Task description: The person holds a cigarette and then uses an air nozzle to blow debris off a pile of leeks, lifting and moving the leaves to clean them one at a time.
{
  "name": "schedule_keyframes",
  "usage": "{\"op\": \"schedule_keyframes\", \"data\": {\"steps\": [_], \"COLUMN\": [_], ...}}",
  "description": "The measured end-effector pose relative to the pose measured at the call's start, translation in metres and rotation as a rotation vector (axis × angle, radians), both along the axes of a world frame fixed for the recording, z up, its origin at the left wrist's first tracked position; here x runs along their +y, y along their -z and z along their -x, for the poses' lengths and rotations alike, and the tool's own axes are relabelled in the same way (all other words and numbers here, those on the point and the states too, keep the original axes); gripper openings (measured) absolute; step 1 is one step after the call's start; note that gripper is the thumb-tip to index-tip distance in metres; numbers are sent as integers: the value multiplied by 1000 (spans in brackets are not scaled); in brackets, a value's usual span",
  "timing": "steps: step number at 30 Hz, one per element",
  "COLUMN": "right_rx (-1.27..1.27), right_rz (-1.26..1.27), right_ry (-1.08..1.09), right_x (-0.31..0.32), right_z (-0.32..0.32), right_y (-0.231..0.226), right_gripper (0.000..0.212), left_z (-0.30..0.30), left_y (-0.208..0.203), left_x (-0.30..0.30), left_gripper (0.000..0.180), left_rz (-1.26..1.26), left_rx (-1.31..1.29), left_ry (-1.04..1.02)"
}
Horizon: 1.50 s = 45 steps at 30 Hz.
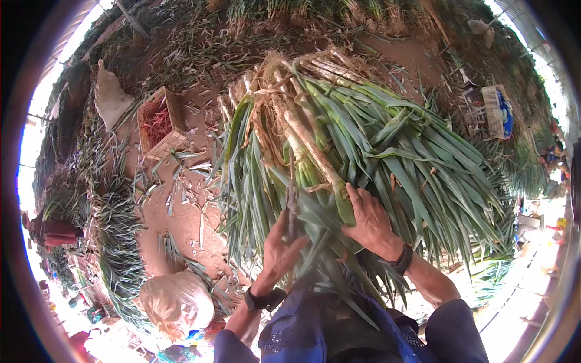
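A big heap of leeks (pixel 417 154) lies in front of me, pale stalks and dry roots pointing away, long green leaves spreading toward me and to the right. My right hand (pixel 374 222), with a dark band on the wrist, is closed around the green part of one leek (pixel 315 148); its whitish stalk slants up and left across the heap. My left hand (pixel 278 251) is raised over the leaves to the left, smeared by motion. Beside its fingers stands a narrow dark, blurred strip (pixel 293 209); whether the hand holds it cannot be made out. Loose leaves hang down against my body.
To the left, a crate (pixel 164 142) with reddish contents stands on the brown ground among leaf scraps. A stuffed pale sack (pixel 178 302) sits at the lower left. Leek rows (pixel 112 242) line the sides. At the right is another crate (pixel 497 112) with something blue.
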State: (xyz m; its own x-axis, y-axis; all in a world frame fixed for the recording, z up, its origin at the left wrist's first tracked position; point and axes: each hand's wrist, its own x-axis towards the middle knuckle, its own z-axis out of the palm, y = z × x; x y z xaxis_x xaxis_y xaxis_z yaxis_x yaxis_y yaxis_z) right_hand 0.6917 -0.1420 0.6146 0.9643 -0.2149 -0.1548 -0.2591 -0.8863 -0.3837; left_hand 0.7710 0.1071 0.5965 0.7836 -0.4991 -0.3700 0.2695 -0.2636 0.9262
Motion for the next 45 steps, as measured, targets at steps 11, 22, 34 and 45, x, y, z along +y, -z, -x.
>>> {"op": "schedule_keyframes", "data": {"steps": [11,22,34,45], "right_rx": [-36,25,-44,-83], "right_rz": [-75,-47,-405,-638], "right_ry": [-99,-148,-128,-176], "right_x": [13,5,-40,-74], "right_z": [-15,-16,4,15], "right_y": [-7,-3,-5,4], "right_gripper": [111,105,104,99], "left_z": [57,93,71,158], "left_y": [-39,-54,-64,-97], "left_x": [15,-18,-70,-64], "left_gripper": [83,80,68,79], "left_rz": [-116,-157,-81,-160], "left_rx": [-6,-36,-14,164], "left_ry": [195,113,-37,-1]}}
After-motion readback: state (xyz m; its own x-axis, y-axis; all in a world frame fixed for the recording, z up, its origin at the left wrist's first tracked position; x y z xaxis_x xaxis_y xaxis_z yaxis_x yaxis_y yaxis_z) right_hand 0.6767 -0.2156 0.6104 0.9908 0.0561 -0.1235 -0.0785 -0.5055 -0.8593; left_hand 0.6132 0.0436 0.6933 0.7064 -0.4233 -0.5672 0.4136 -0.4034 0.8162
